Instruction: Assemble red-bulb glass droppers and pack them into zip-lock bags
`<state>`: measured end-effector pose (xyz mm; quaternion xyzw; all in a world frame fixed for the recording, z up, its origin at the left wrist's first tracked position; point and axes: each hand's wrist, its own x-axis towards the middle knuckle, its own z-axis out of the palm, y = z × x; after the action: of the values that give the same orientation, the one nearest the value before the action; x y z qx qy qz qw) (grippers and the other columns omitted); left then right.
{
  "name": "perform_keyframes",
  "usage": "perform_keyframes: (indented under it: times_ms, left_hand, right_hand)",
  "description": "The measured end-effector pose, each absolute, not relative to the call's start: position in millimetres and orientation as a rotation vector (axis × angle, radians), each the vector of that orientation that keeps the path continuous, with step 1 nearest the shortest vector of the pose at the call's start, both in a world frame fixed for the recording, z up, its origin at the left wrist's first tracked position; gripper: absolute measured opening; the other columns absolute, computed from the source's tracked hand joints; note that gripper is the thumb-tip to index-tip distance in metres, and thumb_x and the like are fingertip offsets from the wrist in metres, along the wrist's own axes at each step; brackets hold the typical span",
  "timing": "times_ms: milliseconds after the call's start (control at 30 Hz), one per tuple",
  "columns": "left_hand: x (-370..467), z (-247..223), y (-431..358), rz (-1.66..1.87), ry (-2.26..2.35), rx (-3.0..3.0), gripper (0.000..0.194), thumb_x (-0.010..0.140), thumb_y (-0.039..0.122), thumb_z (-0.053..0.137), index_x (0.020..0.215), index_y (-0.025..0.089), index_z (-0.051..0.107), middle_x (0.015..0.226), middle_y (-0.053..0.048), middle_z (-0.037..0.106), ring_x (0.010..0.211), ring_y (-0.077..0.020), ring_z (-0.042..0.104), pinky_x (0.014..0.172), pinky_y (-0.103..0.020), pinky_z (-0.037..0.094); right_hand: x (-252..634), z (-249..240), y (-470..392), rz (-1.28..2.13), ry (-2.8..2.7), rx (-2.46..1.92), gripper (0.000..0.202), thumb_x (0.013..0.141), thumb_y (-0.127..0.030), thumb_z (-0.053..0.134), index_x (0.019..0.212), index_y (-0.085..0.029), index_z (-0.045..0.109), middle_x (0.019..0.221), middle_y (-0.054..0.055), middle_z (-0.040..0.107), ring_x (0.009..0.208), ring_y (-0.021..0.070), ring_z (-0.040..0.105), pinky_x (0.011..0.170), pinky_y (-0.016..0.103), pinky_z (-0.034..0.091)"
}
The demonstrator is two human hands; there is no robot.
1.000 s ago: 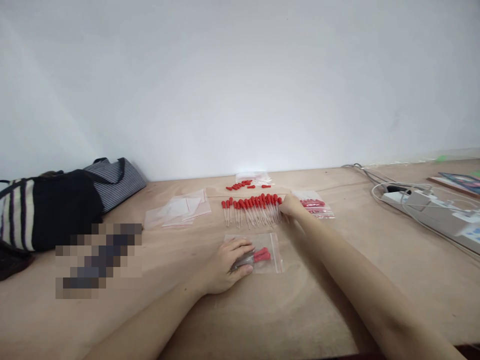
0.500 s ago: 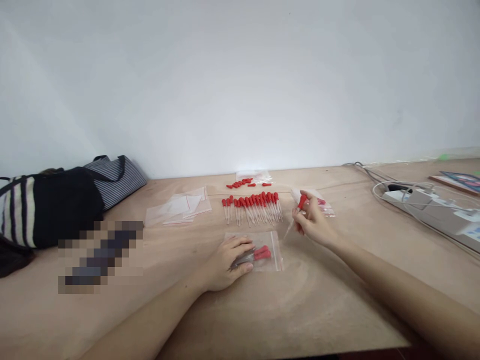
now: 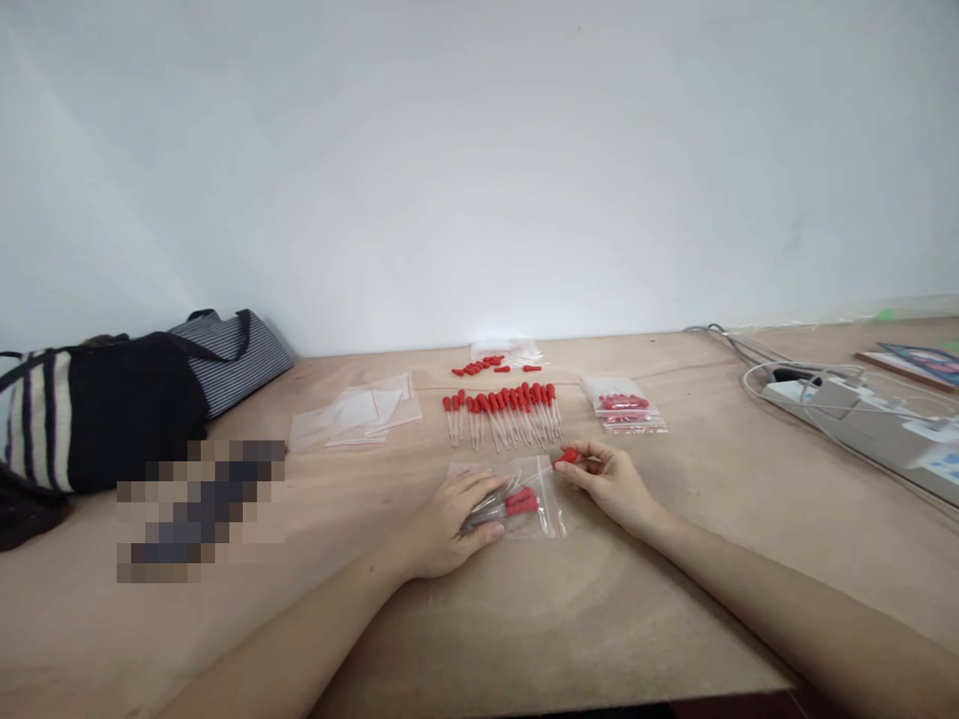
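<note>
My left hand (image 3: 450,524) rests on a clear zip-lock bag (image 3: 548,521), its thumb and fingers around the glass ends of the droppers inside. The red bulbs (image 3: 522,500) of those droppers show through the plastic. Between thumb and fingers, my right hand (image 3: 614,487) pinches a glass dropper by its red bulb (image 3: 567,456). Its thin tube points left, at the bag's open end; I cannot tell how far in the tip is. Just beyond the bag lies a row of loose red-bulbed droppers (image 3: 503,414).
Flat bags (image 3: 367,409) lie to the left. On the right are stacked filled bags (image 3: 623,404). Loose red bulbs (image 3: 479,366) lie near the wall beside more plastic (image 3: 509,350). A power strip (image 3: 861,419) with cables stands far right, a dark bag (image 3: 127,409) far left.
My right hand has come down and left with the dropper, from beside the stacked bags to the zip-lock bag's mouth. The dropper now lies nearly level. My left hand has hardly moved.
</note>
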<state>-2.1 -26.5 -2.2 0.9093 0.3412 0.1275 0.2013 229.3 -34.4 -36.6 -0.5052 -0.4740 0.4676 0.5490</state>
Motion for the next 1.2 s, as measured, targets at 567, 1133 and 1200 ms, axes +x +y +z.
perform_keyframes:
  times_ms: [567, 1133, 1200]
  left_hand:
    - [-1.1, -2.9, -26.0, 0.413, 0.939, 2.549, 0.042, 0.08, 0.033, 0.048, 0.12, 0.02, 0.043, 0.124, -0.008, 0.048, 0.115, -0.0226, 0.042, 0.099, -0.043, 0.029]
    - [-1.4, -3.0, -25.8, 0.398, 0.938, 2.543, 0.04, 0.08, 0.032, 0.049, 0.119, 0.021, 0.043, 0.126, -0.007, 0.046, 0.117, -0.0215, 0.039, 0.098, -0.041, 0.031]
    - [-1.4, -3.0, -25.8, 0.39, 0.942, 2.538, 0.041, 0.08, 0.033, 0.049, 0.119, 0.021, 0.043, 0.126, -0.007, 0.045, 0.117, -0.0215, 0.039, 0.099, -0.041, 0.03]
  right_hand:
    - [209.2, -41.4, -26.3, 1.063, -1.509, -1.173, 0.018, 0.067, -0.029, 0.059, 0.077, -0.017, 0.052, 0.074, 0.001, 0.063, 0.063, 0.0112, 0.057, 0.054, 0.022, 0.044]
    - [243.7, -19.2, 30.2, 0.553, -1.479, -1.707, 0.007, 0.065, -0.022, 0.054, 0.068, -0.016, 0.057, 0.064, 0.001, 0.06, 0.056, 0.0118, 0.054, 0.053, 0.022, 0.04]
    - [247.1, -14.4, 48.9, 0.474, -1.443, -1.78, 0.009, 0.063, -0.021, 0.056, 0.07, -0.015, 0.057, 0.069, 0.004, 0.06, 0.066, 0.016, 0.057, 0.06, 0.025, 0.041]
